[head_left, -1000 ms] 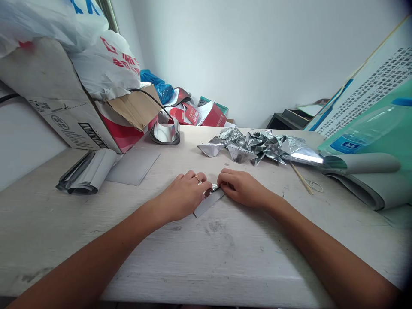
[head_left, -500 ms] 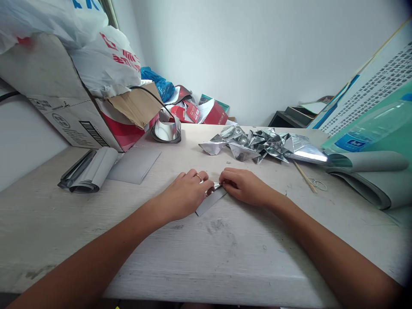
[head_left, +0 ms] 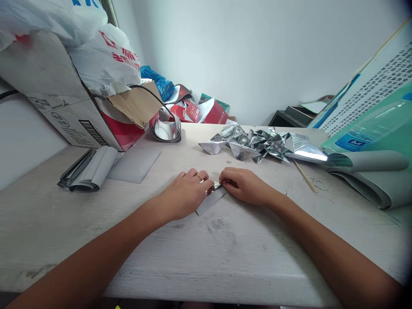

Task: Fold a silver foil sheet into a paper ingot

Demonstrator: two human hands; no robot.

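Observation:
A small piece of foil paper [head_left: 210,201], grey on one face and shiny silver on the other, lies on the table between my hands with its far edge folded over. My left hand [head_left: 189,192] has its curled fingers pressed on the left part of the fold; a ring circles one finger. At the right end of the fold, my right hand [head_left: 242,184] pinches the paper between thumb and fingers. Part of the sheet is hidden under both hands. Beyond them sits a pile of folded silver foil shapes [head_left: 244,143].
At left lie flat grey sheets [head_left: 135,165] and a rolled stack [head_left: 96,169] near a cardboard box [head_left: 74,116]. A silver roll [head_left: 166,130] stands at the back. On the right are a wooden stick [head_left: 305,176], rubber bands [head_left: 318,183], curled grey sheets [head_left: 370,176] and a plastic bottle [head_left: 370,124].

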